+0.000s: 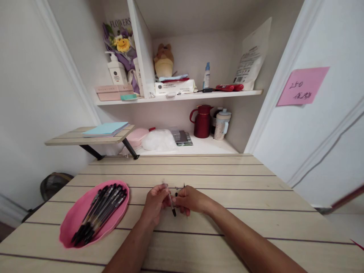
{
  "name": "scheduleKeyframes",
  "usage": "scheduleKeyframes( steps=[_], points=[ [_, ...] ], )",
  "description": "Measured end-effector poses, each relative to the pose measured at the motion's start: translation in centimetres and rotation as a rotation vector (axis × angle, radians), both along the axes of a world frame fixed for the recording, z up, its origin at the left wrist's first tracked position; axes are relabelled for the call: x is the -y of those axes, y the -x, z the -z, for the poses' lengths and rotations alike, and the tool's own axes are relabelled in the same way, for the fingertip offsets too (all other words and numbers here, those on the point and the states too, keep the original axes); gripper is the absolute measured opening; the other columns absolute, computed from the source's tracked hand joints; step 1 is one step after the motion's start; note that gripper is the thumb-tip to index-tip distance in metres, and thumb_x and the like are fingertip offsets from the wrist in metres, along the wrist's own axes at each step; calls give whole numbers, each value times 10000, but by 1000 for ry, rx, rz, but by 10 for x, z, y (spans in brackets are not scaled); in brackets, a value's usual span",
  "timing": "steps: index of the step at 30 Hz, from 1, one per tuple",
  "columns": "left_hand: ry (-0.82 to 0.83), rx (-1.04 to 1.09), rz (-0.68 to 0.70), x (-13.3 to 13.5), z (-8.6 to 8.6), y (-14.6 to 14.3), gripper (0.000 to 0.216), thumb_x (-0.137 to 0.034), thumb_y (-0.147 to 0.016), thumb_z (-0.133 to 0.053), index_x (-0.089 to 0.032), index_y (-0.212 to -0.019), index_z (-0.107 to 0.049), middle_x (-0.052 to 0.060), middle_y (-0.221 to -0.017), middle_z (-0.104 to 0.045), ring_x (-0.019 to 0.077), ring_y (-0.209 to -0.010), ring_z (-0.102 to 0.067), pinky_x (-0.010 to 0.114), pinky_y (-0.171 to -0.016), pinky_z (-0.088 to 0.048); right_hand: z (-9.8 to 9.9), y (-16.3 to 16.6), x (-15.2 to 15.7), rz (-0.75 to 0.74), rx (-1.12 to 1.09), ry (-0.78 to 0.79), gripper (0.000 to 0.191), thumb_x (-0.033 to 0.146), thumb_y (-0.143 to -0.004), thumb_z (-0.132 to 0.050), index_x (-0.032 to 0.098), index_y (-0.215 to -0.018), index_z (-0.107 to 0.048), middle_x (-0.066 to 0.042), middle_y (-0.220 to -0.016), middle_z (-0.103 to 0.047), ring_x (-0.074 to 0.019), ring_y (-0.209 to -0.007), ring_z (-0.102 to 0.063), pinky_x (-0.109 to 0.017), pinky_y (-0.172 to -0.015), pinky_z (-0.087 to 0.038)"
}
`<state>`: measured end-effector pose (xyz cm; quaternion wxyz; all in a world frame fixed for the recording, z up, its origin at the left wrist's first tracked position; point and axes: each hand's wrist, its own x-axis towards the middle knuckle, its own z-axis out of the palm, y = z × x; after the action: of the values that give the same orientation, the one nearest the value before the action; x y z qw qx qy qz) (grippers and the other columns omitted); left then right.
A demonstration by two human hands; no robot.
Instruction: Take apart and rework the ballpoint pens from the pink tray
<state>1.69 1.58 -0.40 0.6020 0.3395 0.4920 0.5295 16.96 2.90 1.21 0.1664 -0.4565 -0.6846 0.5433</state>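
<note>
Both of my hands meet over the middle of the wooden desk (pixel 227 212). My left hand (pixel 155 203) is closed around a clear pen barrel with a black tip (pixel 171 204), held upright and slightly tilted. My right hand (pixel 191 200) is closed too, pinching a small dark pen part beside the barrel; I cannot make out exactly what it is. To the left lies a pink oval tray (pixel 74 222) holding several black pens (pixel 101 212) laid side by side.
A small raised wooden shelf (pixel 85 138) with a light blue notebook stands at the back left. Behind the desk an alcove holds a red jug (pixel 202 121), a speckled cup, a plastic bag and shelves with bottles. A pink note (pixel 303 86) hangs on the right wall.
</note>
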Motion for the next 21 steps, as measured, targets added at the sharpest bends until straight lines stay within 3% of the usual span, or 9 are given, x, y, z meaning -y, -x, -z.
scheduleKeyframes(
  steps=[7,12,21],
  points=[
    [-29,64,-46,1,0,-2,312,-289,-556,-687,-153,-768,-502,-2,-616,-600,128,-557,-581,238,-516,-444,0,0,4,-73,49,-15,197,285,-666,-526,156,-517,-529,20,-462,-559,-78,-404,-487,-177,-416,-350],
    [4,45,-70,2,-1,-1,354,-306,-559,-690,-158,-792,-468,37,-681,-631,169,-599,-619,261,-522,-458,5,2,4,-44,128,-89,157,237,-646,-512,155,-515,-535,20,-456,-538,-78,-396,-474,-174,-403,-332],
    [-75,51,-168,2,-2,-7,344,-319,-544,-687,-160,-744,-457,-4,-601,-607,161,-573,-612,224,-465,-436,-7,3,3,-19,432,-512,134,275,-624,-560,164,-585,-624,-12,-532,-596,-103,-489,-473,-202,-439,-268]
  ],
)
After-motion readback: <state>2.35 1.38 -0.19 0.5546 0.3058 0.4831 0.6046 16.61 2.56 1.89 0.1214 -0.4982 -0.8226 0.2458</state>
